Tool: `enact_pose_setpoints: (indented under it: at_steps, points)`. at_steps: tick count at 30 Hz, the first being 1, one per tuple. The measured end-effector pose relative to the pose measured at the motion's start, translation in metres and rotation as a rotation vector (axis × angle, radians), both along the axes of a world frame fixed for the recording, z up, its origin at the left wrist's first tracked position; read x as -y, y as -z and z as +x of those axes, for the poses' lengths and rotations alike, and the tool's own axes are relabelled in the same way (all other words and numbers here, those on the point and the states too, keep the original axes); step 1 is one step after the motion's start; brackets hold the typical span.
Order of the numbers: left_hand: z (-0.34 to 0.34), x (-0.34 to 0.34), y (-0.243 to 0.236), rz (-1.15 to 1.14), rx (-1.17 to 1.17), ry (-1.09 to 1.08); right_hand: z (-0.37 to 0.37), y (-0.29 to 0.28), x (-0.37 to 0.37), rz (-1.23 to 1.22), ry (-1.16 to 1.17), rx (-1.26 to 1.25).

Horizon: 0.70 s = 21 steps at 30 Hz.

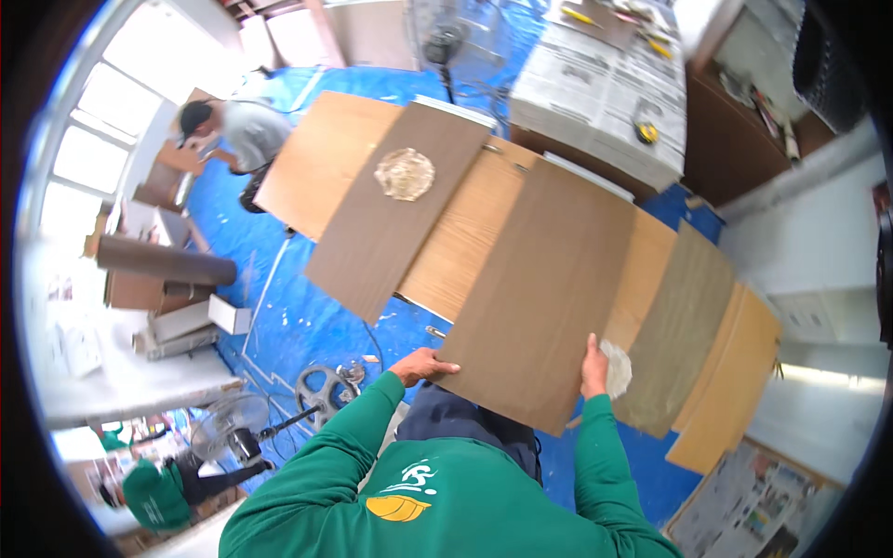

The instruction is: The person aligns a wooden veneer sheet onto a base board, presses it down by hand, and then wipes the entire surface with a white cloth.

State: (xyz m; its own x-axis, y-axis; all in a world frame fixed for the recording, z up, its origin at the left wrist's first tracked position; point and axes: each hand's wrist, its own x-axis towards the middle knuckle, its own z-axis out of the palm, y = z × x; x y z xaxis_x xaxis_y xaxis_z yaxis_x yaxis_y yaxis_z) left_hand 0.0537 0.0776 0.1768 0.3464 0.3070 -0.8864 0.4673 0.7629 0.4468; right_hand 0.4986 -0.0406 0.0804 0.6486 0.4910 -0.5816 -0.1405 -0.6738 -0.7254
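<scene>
A brown wood-grain panel (pixel 544 288) lies in front of me with its near end reaching past the light wood boards (pixel 465 246). My left hand (pixel 420 366) grips the panel's near left corner, thumb on top. At the panel's right edge, my right hand (pixel 594 370) holds on with the thumb up; its other fingers are mostly hidden. Beside that hand is a pale, round, crumpled-looking object (pixel 618 370). Another brown panel (pixel 381 237) lies to the left with a similar round object (pixel 405 174) on it. A greenish-brown panel (pixel 684 325) lies to the right.
Blue sheeting (pixel 288 307) covers the floor. A paper-covered block (pixel 595 93) with a tape measure (pixel 646 133) stands beyond the boards. Fans (pixel 246 442) stand lower left and at the back. One person (pixel 251 135) crouches far left; another in green (pixel 153 493) is lower left.
</scene>
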Motion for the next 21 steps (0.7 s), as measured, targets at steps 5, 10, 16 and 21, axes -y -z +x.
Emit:
enact_pose_setpoints:
  at_steps: [5, 10, 16, 21]
  points:
    - [0.029, 0.001, -0.043, 0.035, 0.176, -0.034, 0.075, -0.020, -0.018, 0.191, -0.076, -0.285]
    - [0.041, 0.017, -0.083, -0.023, 0.259, -0.156, 0.073, -0.098, -0.082, -0.024, -0.021, -0.326]
    - [0.053, 0.022, -0.084, 0.016, 0.244, -0.133, 0.096, -0.061, -0.076, -0.067, -0.030, -0.208]
    - [0.025, 0.005, -0.053, -0.002, 0.136, -0.024, 0.060, -0.055, -0.065, -0.016, 0.033, -0.383]
